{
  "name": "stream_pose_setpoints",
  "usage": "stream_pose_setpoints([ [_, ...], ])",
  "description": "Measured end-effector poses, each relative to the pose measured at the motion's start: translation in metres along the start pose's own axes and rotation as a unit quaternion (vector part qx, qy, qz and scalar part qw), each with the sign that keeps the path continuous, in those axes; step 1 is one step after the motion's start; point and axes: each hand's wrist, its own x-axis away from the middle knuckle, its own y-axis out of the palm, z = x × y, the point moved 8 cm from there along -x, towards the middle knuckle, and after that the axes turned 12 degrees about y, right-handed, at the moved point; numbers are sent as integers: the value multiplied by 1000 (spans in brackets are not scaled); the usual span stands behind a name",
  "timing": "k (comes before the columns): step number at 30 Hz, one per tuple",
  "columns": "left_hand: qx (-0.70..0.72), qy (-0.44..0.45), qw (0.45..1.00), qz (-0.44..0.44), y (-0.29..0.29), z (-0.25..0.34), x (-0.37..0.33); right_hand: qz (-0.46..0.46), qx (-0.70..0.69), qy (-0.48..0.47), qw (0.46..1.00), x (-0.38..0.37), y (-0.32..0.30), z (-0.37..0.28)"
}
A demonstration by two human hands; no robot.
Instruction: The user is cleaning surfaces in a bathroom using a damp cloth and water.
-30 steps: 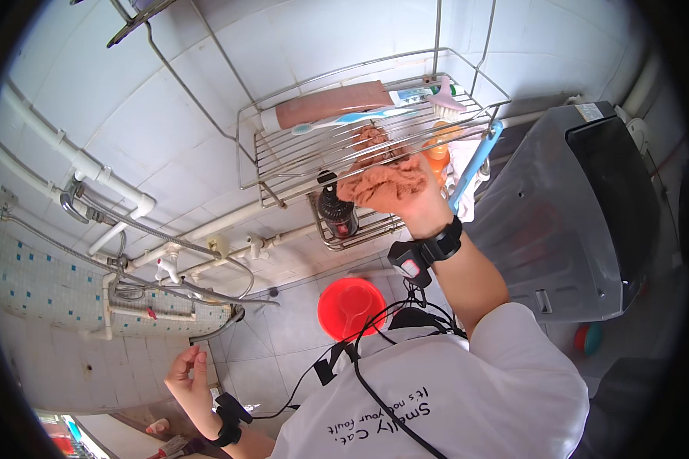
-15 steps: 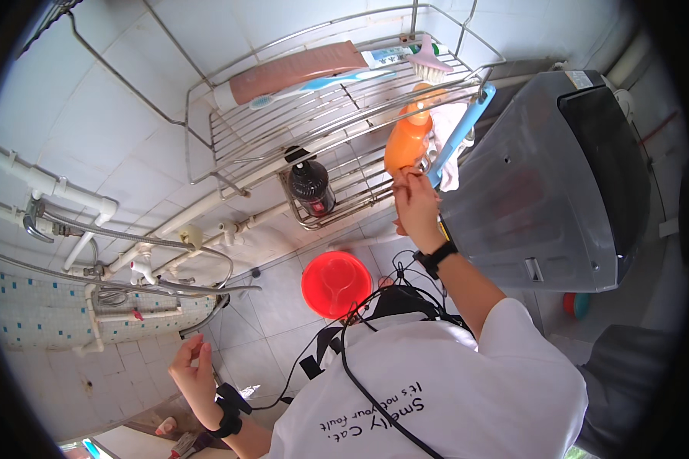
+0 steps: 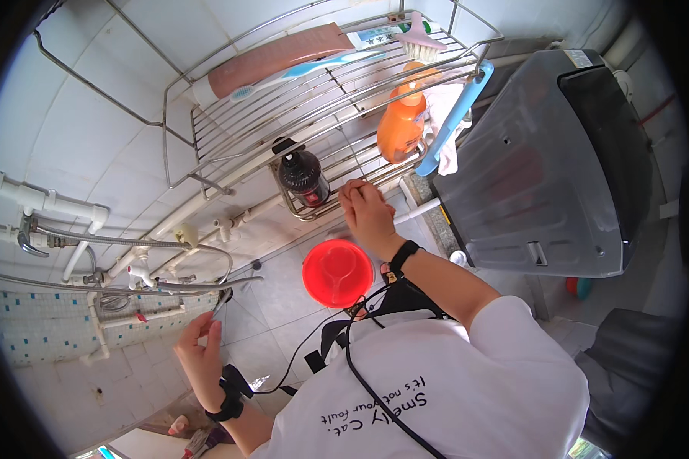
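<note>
My right hand [image 3: 366,216] is at the front edge of the lower wire shelf, fingers curled together; whatever they hold, if anything, is hidden. Just left of it, a dark pump bottle [image 3: 302,177] with a black top stands on that shelf, apart from the fingers. An orange pump bottle [image 3: 401,130] stands further right, beside a pale cloth [image 3: 442,107] and a blue handle [image 3: 459,122]. Low on the left, my left hand [image 3: 199,352] is raised in the air with loosely bent fingers, thumb apart, and nothing visible in it. Both wrists wear black bands.
A red basin [image 3: 337,273] rests on the tiled floor below the shelf. The upper rack [image 3: 264,115] carries a toothbrush [image 3: 306,73], tubes and a pink brush [image 3: 419,37]. A grey washing machine [image 3: 513,176] stands right; pipes and taps line the left wall. A black cable crosses my shirt.
My right hand has moved left, from the base of the orange bottle toward the dark bottle. The orange bottle stays on the shelf. My left hand's fingers have spread slightly.
</note>
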Motion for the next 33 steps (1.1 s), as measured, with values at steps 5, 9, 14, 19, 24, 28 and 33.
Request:
stream_pose_setpoints([
  [5,7,8,1000,-4,3,1,0,-275,-651,55,705,-5,71,18],
  [9,-2,-19,1000,-15,1,-9,7,-88,115,-132,981,27,60,-45],
  [14,-26,-7,999,-27,9,-1,-1,-146,-120,327,926,30,8,63],
  [19,-33,-34,996,-80,24,-12,7,-221,-586,256,736,-24,-43,184],
  [24,-74,-87,987,-109,38,-16,18,-247,-732,132,621,-71,-8,116],
  [28,-70,-75,986,-132,42,-24,32,-267,-766,151,565,-66,29,108],
  [33,-88,-87,983,-137,28,-42,45,-336,-801,125,480,-50,70,75],
])
